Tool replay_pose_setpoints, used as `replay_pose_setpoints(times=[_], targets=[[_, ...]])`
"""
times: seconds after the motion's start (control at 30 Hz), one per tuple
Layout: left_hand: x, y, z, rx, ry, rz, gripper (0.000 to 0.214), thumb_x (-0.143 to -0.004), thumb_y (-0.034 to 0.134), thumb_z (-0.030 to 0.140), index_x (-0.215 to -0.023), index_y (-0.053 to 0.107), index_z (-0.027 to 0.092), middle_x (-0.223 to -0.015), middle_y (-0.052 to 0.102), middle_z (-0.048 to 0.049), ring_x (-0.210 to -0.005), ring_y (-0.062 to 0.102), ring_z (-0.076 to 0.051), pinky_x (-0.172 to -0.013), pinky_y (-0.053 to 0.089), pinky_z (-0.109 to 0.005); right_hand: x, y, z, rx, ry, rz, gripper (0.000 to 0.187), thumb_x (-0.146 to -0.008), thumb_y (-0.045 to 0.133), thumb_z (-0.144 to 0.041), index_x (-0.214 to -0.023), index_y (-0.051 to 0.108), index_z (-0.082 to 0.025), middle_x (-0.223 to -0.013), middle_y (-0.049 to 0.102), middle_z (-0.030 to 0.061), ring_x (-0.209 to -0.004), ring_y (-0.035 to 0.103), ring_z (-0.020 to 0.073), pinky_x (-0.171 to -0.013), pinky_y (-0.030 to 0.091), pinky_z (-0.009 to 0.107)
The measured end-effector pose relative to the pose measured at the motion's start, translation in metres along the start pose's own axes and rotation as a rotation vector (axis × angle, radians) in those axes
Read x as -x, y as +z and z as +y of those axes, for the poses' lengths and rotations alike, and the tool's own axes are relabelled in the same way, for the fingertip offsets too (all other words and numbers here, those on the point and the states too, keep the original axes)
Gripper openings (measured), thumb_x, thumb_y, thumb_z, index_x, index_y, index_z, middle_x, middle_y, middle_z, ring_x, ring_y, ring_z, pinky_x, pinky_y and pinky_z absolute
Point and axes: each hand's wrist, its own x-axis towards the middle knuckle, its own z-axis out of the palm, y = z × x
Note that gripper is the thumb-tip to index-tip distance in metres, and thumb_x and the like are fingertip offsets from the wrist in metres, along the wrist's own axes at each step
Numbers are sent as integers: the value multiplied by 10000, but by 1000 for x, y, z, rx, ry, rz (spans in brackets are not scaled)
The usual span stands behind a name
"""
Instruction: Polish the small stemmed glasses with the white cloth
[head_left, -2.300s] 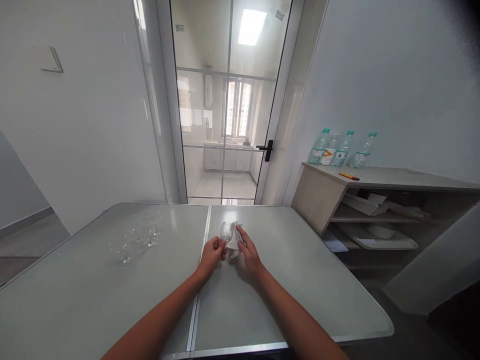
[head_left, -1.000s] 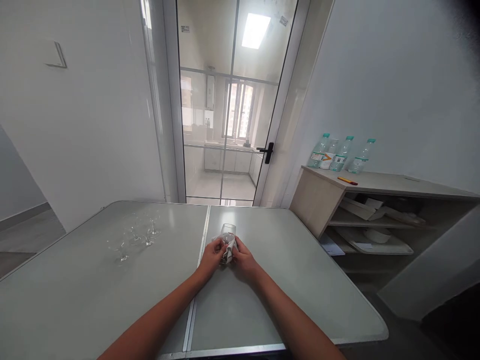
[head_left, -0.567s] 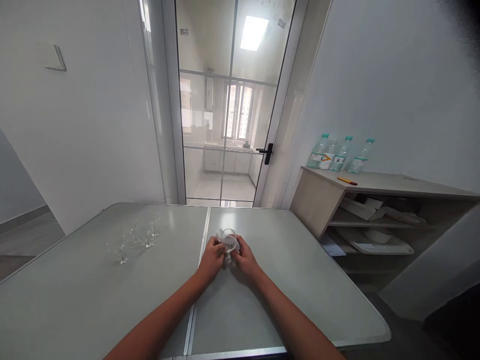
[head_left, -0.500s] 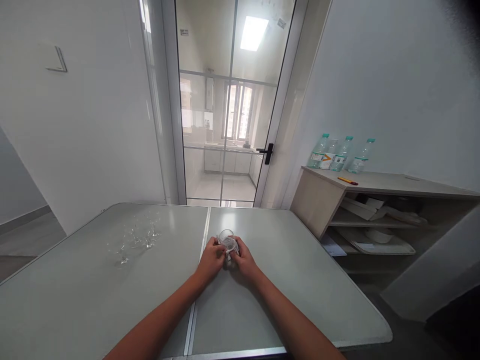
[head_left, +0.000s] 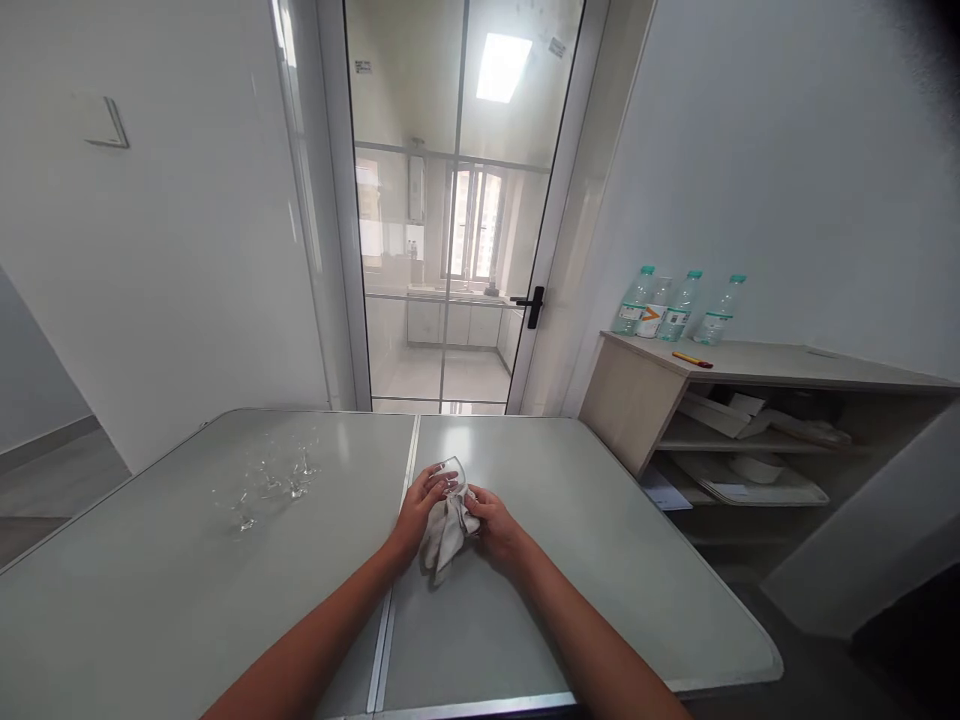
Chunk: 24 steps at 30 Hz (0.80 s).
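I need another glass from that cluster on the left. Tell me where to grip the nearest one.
Grip the nearest glass by its thin stem, coming from the near side: the other glasses crowd behind it, and it stands upright on the table.

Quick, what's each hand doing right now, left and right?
Left hand: closed on the glass.
Right hand: closed on the white cloth against the glass.
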Motion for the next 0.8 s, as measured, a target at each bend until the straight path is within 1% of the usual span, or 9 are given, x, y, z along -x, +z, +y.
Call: replay_pose_setpoints(times=[0.07,0.13,0.2,0.27,0.33,0.47,0.57,0.67,0.8], targets=[[1,1,1,-2,7,18,572,-855,708,526,-1277,558,170,-1303,686,-193,-1135,695,-313,-991,506,-462,1,-1,1,103,-34,41,458,-755,784,-543,-986,545,-228,-696,584,-22,-576,496,148,-556,378,246],[2,1,2,-17,19,44,589,-841,737,508,-1295,557,179,-1320,681,-189,-1151,691,-310,-1014,504,-469,2,-4,1,308,-134,126,424,-762,773,-470,-967,473,-252,-668,541,-63,-562,452,135,-547,346,230],[3,1,1,-16,28,48,604,-819,773,487,-1298,562,185,-1332,676,-181,-1162,690,-304,-1050,495,-473,3,-6,0,539,-242,178,368,-753,757,-368,-919,448,-254,-662,517,-77,-576,423,128,-561,330,226],[3,0,0,-13,34,46,603,-799,803,464,-1282,577,183,-1329,678,-175,-1172,689,-300,-1076,487,-472,4,-6,-3,670,-289,178,315,-747,736,-314,-889,462,-250,-649,499,-80,-579,394,124,-565,312,226],[2,-1,-1,3,45,45,581,-806,805,450,-1272,587,181,-1320,681,-172,-1161,693,-298,-1071,493,-475,4,-3,-6,600,-248,137,321,-753,741,-341,-886,464,-250,-641,499,-79,-569,393,124,-555,309,225],[0,-3,1,109,65,-11,501,-876,742,456,-1256,601,160,-1300,687,-188,-1103,711,-292,-994,534,-454,4,4,-12,92,-26,66,435,-748,789,-507,-896,481,-238,-683,554,-49,-547,446,121,-529,332,224],[0,-3,5,190,58,-52,473,-893,726,442,-1246,602,152,-1305,682,-196,-1109,706,-291,-953,551,-426,4,6,-14,-117,72,51,423,-730,825,-484,-895,548,-210,-791,615,-1,-621,524,133,-574,393,233],[1,-2,8,157,69,-7,492,-885,732,451,-1258,591,163,-1304,683,-187,-1107,705,-286,-934,561,-421,3,5,-14,-101,39,78,429,-696,844,-455,-869,528,-222,-740,581,-18,-601,496,136,-560,385,237],[4,-3,13,6,132,74,541,-830,782,459,-1259,589,192,-1324,670,-168,-1147,690,-292,-965,561,-438,2,1,-16,61,-206,248,416,-754,779,-456,-787,423,-243,-652,453,-53,-585,407,138,-548,337,240]])
